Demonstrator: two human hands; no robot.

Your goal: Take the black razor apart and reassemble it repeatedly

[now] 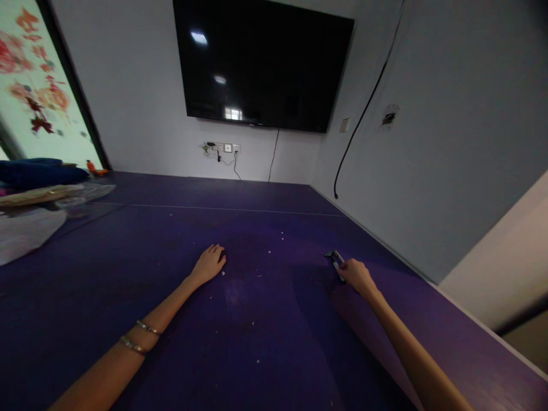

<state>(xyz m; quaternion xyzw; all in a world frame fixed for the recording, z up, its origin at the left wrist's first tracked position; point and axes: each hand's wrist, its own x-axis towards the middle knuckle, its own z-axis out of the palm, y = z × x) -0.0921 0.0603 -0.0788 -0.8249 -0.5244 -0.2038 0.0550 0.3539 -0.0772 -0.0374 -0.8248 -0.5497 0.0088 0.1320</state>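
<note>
My left hand (208,264) rests palm down on the purple tabletop (274,308), its fingers stretched forward and slightly bent. It holds nothing that I can see. A small white scrap (223,273) lies just beside its thumb. To the right, my right hand (358,276) is closed on a small silver and dark tool with two arms (338,258). The tool's far end points away from me and to the left, low over the surface or touching it. My fingers cover part of the tool, so its exact kind is unclear.
Several white bits (269,252) are scattered over the surface. At the far left lie dark blue cloth (38,173) and clear plastic (29,231). A black cable (363,114) hangs along the right wall. A television (265,63) hangs above wall sockets (228,148).
</note>
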